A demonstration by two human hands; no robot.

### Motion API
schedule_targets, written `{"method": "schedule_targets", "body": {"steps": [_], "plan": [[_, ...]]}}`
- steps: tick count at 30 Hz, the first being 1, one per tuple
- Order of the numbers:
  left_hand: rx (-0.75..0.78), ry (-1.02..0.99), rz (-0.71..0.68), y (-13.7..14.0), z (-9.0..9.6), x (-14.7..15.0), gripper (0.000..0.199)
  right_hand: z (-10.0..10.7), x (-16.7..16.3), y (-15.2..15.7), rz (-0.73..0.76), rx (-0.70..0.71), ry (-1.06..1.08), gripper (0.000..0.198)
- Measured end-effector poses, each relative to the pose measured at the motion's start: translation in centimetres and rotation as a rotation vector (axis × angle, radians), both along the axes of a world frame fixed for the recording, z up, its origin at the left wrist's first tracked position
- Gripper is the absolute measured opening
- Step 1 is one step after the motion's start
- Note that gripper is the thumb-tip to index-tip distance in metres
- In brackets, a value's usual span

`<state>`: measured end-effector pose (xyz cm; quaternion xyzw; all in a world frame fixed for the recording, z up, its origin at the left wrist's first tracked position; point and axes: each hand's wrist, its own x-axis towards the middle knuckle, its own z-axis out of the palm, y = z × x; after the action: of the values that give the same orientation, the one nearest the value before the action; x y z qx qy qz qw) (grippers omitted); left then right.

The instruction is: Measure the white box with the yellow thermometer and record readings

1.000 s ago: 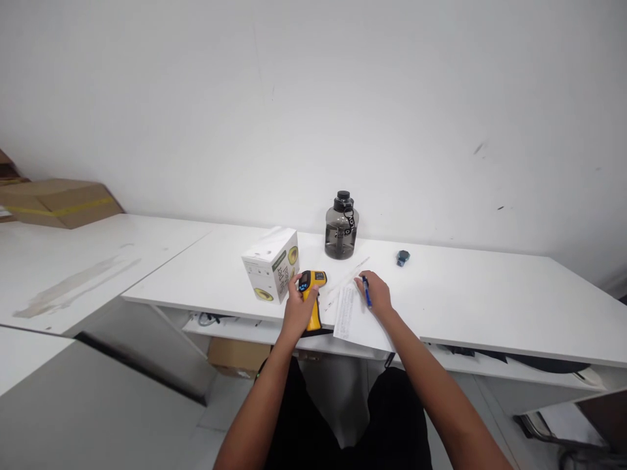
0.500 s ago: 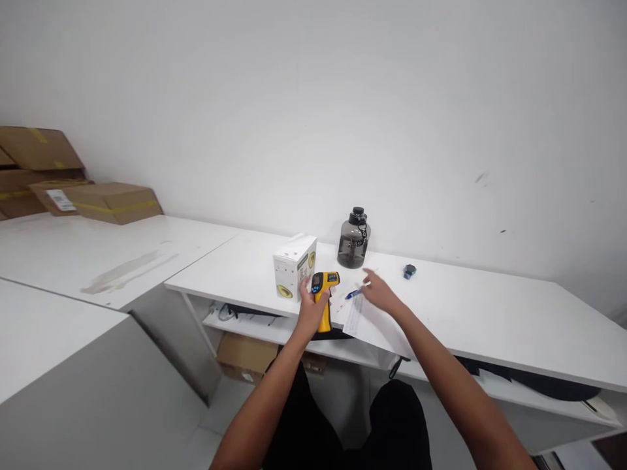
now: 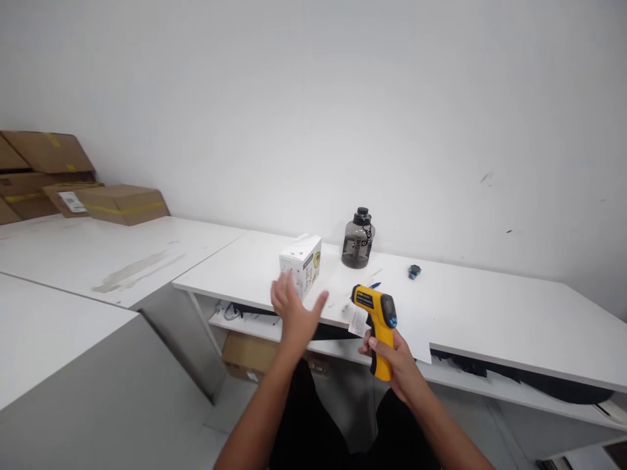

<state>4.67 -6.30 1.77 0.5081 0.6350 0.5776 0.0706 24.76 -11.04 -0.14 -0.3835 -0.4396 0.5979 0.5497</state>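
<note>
A yellow and black infrared thermometer gun is gripped by its handle in my right hand, its nose pointing left and its small screen toward me. My left hand has its fingers apart and holds nothing. It is in front of a white box with avocado pictures; whether it touches the box I cannot tell. Behind the thermometer gun, a blue pen lies partly hidden. Printed paper hangs over the table's front edge beneath the thermometer gun.
A dark transparent jug stands near the wall, right of the white box. Farther right lies a dark wristwatch-like object. Cardboard boxes are stacked on the left table. Under the white tabletop runs a shelf with cables and dark items.
The thermometer gun has passed from my left hand to my right and turned around. My left hand has opened in front of the box. My right hand has left the pen on the table.
</note>
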Motion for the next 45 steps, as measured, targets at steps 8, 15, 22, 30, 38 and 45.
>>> {"method": "schedule_targets", "body": {"steps": [8,15,22,30,38,45], "plan": [[-0.083,-0.292,0.041,8.3,-2.6,-3.8,0.084,-1.2,2.0,-1.1,-0.062,0.084,-0.200,0.035],[-0.073,-0.710,-0.368,-0.5,-2.1,-1.4,0.067,-0.4,3.7,-3.7,-0.124,0.116,-0.515,0.023],[-0.116,-0.717,-0.527,-7.8,-0.1,0.6,0.083,3.5,5.1,-7.3,0.036,0.287,-0.669,0.026],[-0.138,-0.649,-0.539,-10.2,2.2,2.2,0.095,6.2,4.8,-9.0,0.126,0.326,-0.740,0.020],[-0.145,-0.614,-0.558,-10.4,1.7,2.0,0.092,5.5,4.8,-9.0,0.115,0.340,-0.744,0.022],[0.164,-0.405,-0.266,-5.1,-0.2,0.1,0.092,4.9,7.0,-5.9,0.026,0.150,-0.770,0.067]]}}
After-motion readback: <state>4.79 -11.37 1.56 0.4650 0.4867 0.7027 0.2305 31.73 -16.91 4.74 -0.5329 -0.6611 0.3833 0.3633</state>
